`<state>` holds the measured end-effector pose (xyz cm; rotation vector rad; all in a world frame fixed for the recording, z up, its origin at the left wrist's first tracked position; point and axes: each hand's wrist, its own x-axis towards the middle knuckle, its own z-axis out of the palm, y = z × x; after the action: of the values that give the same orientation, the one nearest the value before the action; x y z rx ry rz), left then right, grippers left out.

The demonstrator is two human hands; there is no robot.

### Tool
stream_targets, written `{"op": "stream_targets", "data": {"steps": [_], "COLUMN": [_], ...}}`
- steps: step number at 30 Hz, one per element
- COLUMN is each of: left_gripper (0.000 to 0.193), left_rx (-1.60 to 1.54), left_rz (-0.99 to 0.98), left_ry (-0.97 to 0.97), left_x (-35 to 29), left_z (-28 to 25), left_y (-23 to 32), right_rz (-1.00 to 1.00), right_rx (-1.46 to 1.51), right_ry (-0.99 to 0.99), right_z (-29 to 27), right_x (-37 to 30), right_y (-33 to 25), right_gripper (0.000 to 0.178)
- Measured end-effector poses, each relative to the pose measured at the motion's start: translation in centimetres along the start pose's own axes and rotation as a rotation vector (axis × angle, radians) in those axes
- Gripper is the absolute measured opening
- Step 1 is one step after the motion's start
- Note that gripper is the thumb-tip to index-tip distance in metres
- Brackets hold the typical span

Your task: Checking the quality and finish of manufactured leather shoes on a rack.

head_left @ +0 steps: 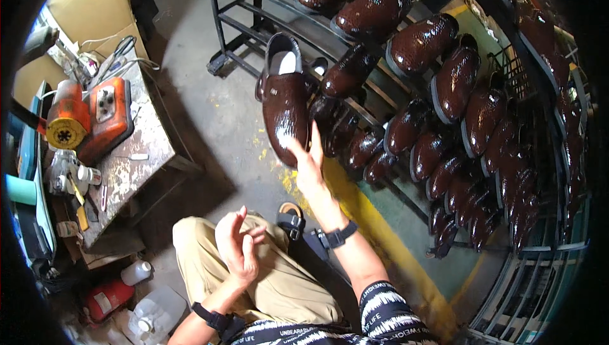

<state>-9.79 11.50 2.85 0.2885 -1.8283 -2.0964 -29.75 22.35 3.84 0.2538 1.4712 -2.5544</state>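
A glossy dark brown shoe (283, 107) with a textured upper points its toe toward me, its opening and pale insole at the far end. My right hand (309, 170) is at that toe, with one digit over the top and another stretched along its right side. The remaining fingers are hidden, and the shoe looks nearer to me than those on the rack. My left hand (238, 246) hovers above my thigh, palm turned inward, fingers loosely bent and apart, holding nothing.
A black metal rack (238, 24) at the right carries several matching brown shoes (422, 43). On the left, a worn workbench (146, 148) bears an orange machine (104, 116), jars and a brush. Plastic jugs (155, 313) and a red container (108, 297) stand below it.
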Motion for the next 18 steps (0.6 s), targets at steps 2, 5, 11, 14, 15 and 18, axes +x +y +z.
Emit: {"op": "stream_targets", "data": {"steps": [2, 5, 11, 14, 15, 18], "left_gripper": [0.039, 0.046, 0.039, 0.038, 0.037, 0.037], "left_rx": [0.012, 0.189, 0.12, 0.155, 0.15, 0.202], "left_rz": [0.007, 0.021, 0.061, 0.09, 0.067, 0.058], "left_ry": [-0.026, -0.116, -0.096, -0.106, -0.122, -0.165], "left_x": [0.1, 0.3, 1.4, 1.5, 1.4, 1.4], "left_z": [1.0, -0.3, 0.7, 0.5, 0.4, -0.4], "left_y": [0.2, -0.3, 1.5, 0.8, 0.9, 1.0], "right_rz": [-0.322, -0.139, 0.042, 0.052, 0.111, 0.212], "right_rx": [-0.098, 0.095, 0.137, 0.188, 0.257, 0.379], "right_ry": [0.078, 0.057, 0.204, 0.278, 0.145, 0.099], "right_z": [-1.0, 2.7, 2.2, 0.7, -0.2, 0.4], "right_x": [5.9, 10.3, 15.2, 15.3, 15.5, 16.4], "right_y": [0.8, -1.7, 0.8, 2.0, 1.8, 2.1], "right_gripper": [0.077, 0.085, 0.094, 0.085, 0.083, 0.075]}}
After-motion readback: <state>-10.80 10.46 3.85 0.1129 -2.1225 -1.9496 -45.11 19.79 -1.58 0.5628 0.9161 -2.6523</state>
